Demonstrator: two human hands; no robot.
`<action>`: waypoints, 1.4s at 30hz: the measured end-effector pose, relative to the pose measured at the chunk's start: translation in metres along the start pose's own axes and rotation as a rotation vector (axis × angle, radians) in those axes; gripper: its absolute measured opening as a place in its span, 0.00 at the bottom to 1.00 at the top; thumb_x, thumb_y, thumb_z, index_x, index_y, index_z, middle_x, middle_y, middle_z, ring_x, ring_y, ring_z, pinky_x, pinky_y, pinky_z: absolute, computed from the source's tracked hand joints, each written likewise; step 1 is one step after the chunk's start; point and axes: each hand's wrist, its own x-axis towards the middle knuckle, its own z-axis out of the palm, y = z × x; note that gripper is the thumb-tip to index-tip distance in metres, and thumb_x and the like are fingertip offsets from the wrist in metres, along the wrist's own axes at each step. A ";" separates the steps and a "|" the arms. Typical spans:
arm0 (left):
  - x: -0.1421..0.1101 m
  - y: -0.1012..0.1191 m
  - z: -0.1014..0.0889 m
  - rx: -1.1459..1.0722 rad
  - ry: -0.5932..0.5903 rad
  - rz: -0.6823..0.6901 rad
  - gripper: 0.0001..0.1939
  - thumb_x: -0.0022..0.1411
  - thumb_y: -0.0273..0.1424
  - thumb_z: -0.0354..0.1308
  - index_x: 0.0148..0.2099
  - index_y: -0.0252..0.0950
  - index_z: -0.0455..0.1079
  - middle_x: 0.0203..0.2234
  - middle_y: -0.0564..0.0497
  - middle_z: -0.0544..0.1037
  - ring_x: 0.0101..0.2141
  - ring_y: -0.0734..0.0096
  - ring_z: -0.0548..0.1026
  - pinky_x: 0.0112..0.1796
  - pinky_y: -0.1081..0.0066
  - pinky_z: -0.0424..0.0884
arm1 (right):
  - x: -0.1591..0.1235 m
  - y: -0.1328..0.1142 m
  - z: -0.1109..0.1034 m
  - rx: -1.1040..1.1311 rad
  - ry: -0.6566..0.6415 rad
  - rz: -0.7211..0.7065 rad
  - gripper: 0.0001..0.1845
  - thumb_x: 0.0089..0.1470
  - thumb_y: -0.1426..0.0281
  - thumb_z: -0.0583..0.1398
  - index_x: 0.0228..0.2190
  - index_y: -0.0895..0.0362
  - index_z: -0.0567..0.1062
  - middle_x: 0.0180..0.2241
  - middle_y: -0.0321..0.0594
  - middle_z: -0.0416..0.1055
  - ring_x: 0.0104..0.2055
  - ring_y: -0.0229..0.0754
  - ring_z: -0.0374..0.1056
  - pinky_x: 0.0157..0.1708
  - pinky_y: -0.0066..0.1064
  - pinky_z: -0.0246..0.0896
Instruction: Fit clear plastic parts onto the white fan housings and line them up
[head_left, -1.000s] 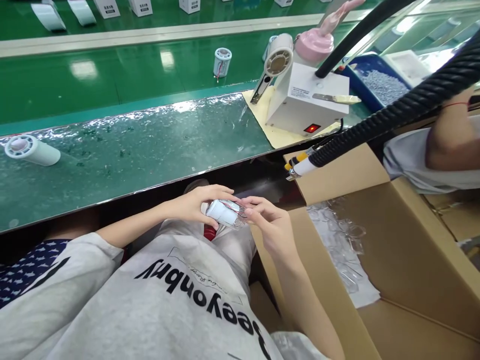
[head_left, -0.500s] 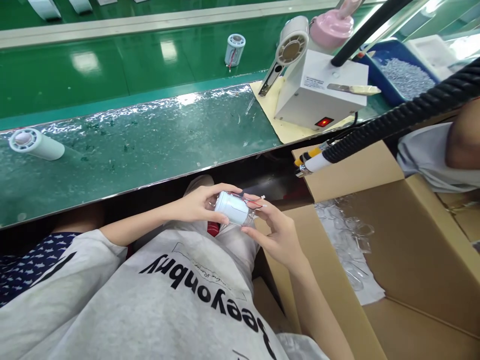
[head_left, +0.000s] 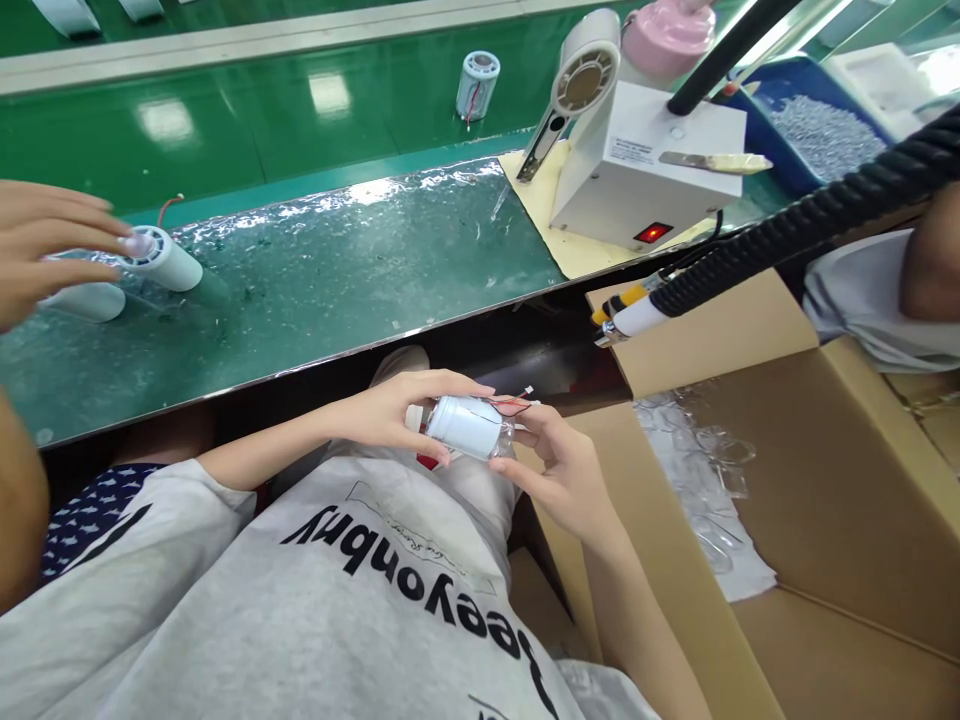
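Observation:
Above my lap I hold a pale blue cylindrical housing (head_left: 466, 426) on its side, with thin red and black wires running along it to a small white connector. My left hand (head_left: 405, 412) is closed around its left end, where a whitish knob-like part sticks out beside the palm. At the other end, a clear plastic piece (head_left: 508, 436) sits against the housing. The thumb and fingers of my right hand (head_left: 555, 465) grip this end. Whether the clear piece is fixed to the housing I cannot tell.
A co-worker's hand (head_left: 52, 245) is at a similar cylinder (head_left: 169, 262) on the bench; another lies beside it. One more cylinder (head_left: 478, 85) stands farther back. A white box (head_left: 649, 165) bears a handheld fan (head_left: 585, 80). At right are a black hose (head_left: 810, 225) and a carton (head_left: 847, 480) holding clear parts.
A co-worker's hand has come in from the left, and a second cylinder now stands there. In my hands the housing has shifted slightly, baring the whitish part at its left end.

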 end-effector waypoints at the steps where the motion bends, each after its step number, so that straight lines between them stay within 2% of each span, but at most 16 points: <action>1: 0.000 0.000 0.000 0.004 -0.002 0.004 0.37 0.57 0.38 0.76 0.68 0.46 0.72 0.65 0.42 0.75 0.63 0.50 0.74 0.64 0.55 0.69 | 0.000 0.000 0.000 0.026 0.001 0.019 0.22 0.57 0.60 0.73 0.51 0.49 0.78 0.51 0.43 0.81 0.49 0.47 0.81 0.49 0.38 0.83; 7: 0.000 0.001 -0.001 0.015 -0.010 0.020 0.37 0.57 0.37 0.76 0.68 0.47 0.72 0.65 0.42 0.75 0.64 0.49 0.74 0.65 0.52 0.69 | 0.001 -0.001 0.001 0.183 -0.007 0.152 0.21 0.56 0.60 0.74 0.50 0.47 0.79 0.48 0.39 0.81 0.48 0.43 0.80 0.46 0.31 0.81; 13: -0.001 0.000 -0.002 0.037 -0.022 0.046 0.37 0.59 0.36 0.75 0.69 0.47 0.71 0.65 0.41 0.75 0.65 0.49 0.73 0.65 0.51 0.68 | 0.003 -0.003 0.003 0.298 -0.019 0.268 0.22 0.56 0.57 0.74 0.50 0.48 0.79 0.49 0.41 0.81 0.45 0.41 0.79 0.44 0.31 0.79; 19: -0.003 -0.001 -0.002 0.038 -0.030 0.048 0.38 0.59 0.36 0.75 0.69 0.47 0.70 0.66 0.42 0.74 0.66 0.49 0.72 0.66 0.50 0.67 | 0.006 0.000 0.008 0.405 -0.001 0.316 0.20 0.56 0.53 0.73 0.46 0.47 0.80 0.44 0.39 0.82 0.45 0.41 0.78 0.44 0.29 0.76; 24: -0.004 -0.002 -0.001 0.047 -0.037 0.085 0.38 0.60 0.35 0.75 0.70 0.48 0.69 0.67 0.41 0.73 0.66 0.50 0.72 0.67 0.50 0.67 | 0.007 0.003 0.014 0.492 0.013 0.422 0.24 0.53 0.46 0.72 0.42 0.50 0.79 0.33 0.34 0.77 0.34 0.39 0.74 0.33 0.28 0.75; 29: -0.004 -0.002 -0.001 0.057 -0.043 0.091 0.38 0.60 0.35 0.75 0.71 0.48 0.69 0.67 0.41 0.73 0.67 0.50 0.71 0.67 0.51 0.66 | 0.007 0.003 0.018 0.518 0.035 0.532 0.30 0.47 0.42 0.72 0.38 0.52 0.76 0.33 0.36 0.74 0.29 0.40 0.73 0.23 0.29 0.73; 33: -0.003 -0.002 -0.001 0.043 -0.046 0.084 0.39 0.59 0.34 0.75 0.70 0.48 0.69 0.67 0.41 0.74 0.67 0.50 0.71 0.67 0.51 0.66 | 0.008 0.002 0.021 0.561 0.003 0.593 0.34 0.47 0.38 0.71 0.37 0.53 0.73 0.30 0.35 0.74 0.24 0.39 0.72 0.20 0.30 0.72; 36: -0.004 -0.001 0.000 0.035 -0.046 0.060 0.39 0.59 0.35 0.75 0.70 0.48 0.69 0.66 0.41 0.74 0.66 0.49 0.72 0.67 0.51 0.66 | 0.008 0.002 0.023 0.599 -0.036 0.622 0.35 0.47 0.36 0.69 0.37 0.53 0.71 0.24 0.32 0.74 0.20 0.39 0.71 0.18 0.30 0.70; 42: -0.004 -0.003 0.002 -0.101 -0.019 -0.117 0.43 0.56 0.35 0.77 0.71 0.47 0.68 0.67 0.41 0.73 0.65 0.49 0.73 0.62 0.55 0.72 | 0.008 0.007 0.028 0.675 -0.007 0.654 0.36 0.46 0.36 0.69 0.38 0.52 0.69 0.23 0.31 0.75 0.18 0.40 0.72 0.15 0.27 0.66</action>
